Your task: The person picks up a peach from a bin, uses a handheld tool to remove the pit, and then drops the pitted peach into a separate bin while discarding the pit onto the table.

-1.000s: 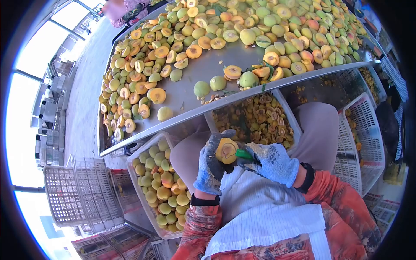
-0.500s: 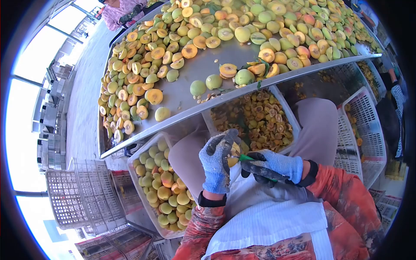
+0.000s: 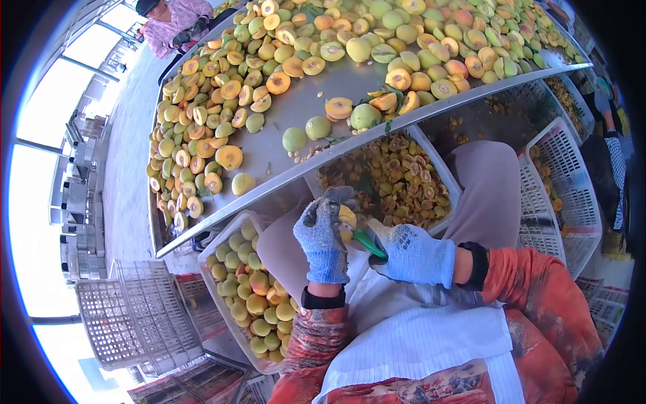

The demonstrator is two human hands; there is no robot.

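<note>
My left hand (image 3: 324,236), in a blue and grey glove, holds a yellow fruit piece (image 3: 346,217) between its fingers and thumb. My right hand (image 3: 412,252), gloved the same way, is wrapped round a green-handled tool (image 3: 369,243), whose front end meets the fruit piece. Both hands are over my lap, just in front of a crate of fruit scraps (image 3: 455,192). Beyond that, the metal table (image 3: 296,97) carries many halved and whole yellow-green fruits (image 3: 365,116).
A crate of whole fruit (image 3: 256,286) stands left of my legs. Empty white crates (image 3: 114,313) are stacked farther left, and more crates (image 3: 572,182) stand at the right. A person (image 3: 176,25) is at the table's far left.
Both hands have shifted slightly left in the view. My right hand has turned, showing more of the green handle. The table and crates have shifted slightly, and more of the other person shows.
</note>
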